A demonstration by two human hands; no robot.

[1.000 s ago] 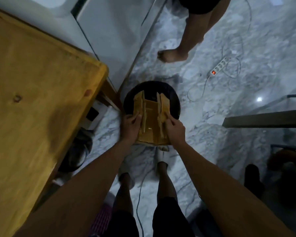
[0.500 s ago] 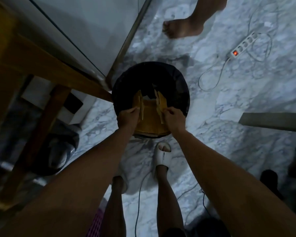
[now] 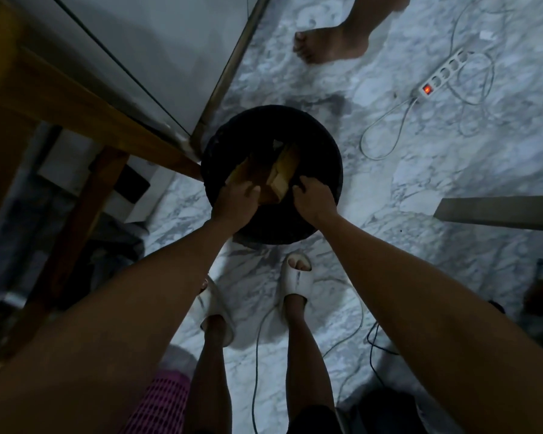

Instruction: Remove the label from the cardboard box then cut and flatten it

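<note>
Cardboard — flattened tan box [image 3: 264, 173] inside round black bin [image 3: 329, 158], frame centre. Left hand [image 3: 237, 200] pressing it down, grip unclear; right hand [image 3: 314, 198] curled at bin rim, hold unclear. Push evenly — avoid tipping bin.

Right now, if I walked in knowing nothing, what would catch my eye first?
Two bare arms reach down the middle of the view, the left hand and right hand pushing folded cardboard into a round black bin on the marble floor. Beyond it, top right, a white power strip glows with a red switch among loose cables, near another person's bare foot.
</note>
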